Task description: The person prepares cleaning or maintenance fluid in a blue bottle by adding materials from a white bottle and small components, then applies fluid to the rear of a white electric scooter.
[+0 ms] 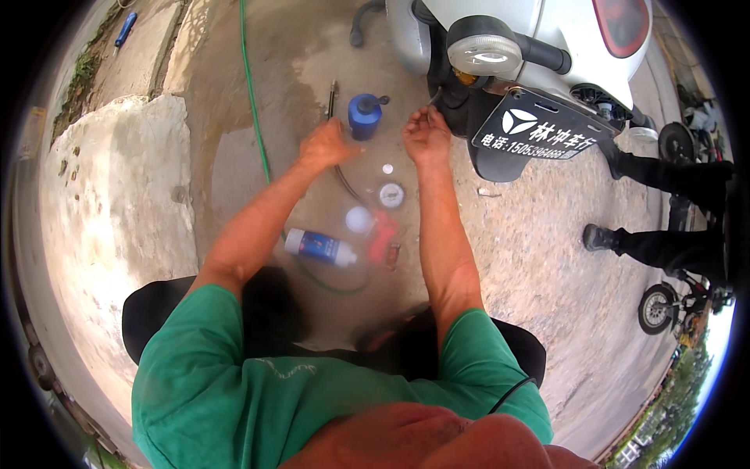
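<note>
My left hand [325, 145] is closed over a black air hose [331, 100], whose brass tip sticks out beyond the fingers. The hose runs back under the hand toward a round pressure gauge [391, 195] on the ground. A blue bottle [365, 117] with a dark spout stands upright between my hands. My right hand [427, 135] has its fingers pinched together beside the black wheel [451, 102] of a white scooter [570, 39]. Something thin and grey shows at those fingertips; its kind is not clear.
A blue-and-white bottle [320, 247] lies between my knees, near a white round lid [358, 220] and a blurred red object [381, 236]. A green hose [252, 102] crosses the ground at left. A licence-style plate [535, 133] juts out right. A person's legs [664, 242] stand farther right.
</note>
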The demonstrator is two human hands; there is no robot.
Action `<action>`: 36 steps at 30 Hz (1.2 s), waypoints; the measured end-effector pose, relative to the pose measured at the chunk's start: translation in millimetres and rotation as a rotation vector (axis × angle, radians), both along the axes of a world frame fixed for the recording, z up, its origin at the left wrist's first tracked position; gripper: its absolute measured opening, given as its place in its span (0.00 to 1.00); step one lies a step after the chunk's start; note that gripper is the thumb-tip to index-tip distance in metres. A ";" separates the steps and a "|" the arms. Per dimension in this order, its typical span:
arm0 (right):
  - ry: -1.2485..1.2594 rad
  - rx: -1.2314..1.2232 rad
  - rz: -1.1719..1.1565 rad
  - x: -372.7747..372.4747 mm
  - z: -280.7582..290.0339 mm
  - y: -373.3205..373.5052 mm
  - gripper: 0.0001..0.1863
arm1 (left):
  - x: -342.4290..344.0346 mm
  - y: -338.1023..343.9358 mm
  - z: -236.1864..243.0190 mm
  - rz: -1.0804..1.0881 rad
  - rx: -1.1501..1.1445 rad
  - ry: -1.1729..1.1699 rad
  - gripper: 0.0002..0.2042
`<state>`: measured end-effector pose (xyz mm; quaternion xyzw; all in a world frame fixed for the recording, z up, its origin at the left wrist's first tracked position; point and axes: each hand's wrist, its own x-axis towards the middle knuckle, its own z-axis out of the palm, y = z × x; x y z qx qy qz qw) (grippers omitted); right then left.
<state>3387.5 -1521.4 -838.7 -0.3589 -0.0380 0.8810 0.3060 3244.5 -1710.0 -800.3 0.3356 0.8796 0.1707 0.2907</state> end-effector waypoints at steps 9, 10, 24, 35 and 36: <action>0.044 -0.043 -0.029 -10.9 13.9 -3.5 0.10 | -3.0 32.6 -34.1 0.000 0.577 -0.133 0.34; 0.059 -0.027 -0.029 -10.3 13.1 -2.4 0.10 | -1.2 31.8 -28.4 0.002 0.557 -0.227 0.34; 0.349 0.147 0.030 -14.3 -13.5 3.7 0.11 | -4.3 31.2 9.4 -0.185 0.389 -0.613 0.37; 0.362 0.148 0.017 -16.6 -17.5 5.5 0.12 | -17.2 42.2 18.7 -0.160 0.267 -0.792 0.41; 0.364 0.147 0.016 -16.7 -17.5 5.1 0.12 | -18.3 42.5 18.7 -0.166 0.255 -0.794 0.41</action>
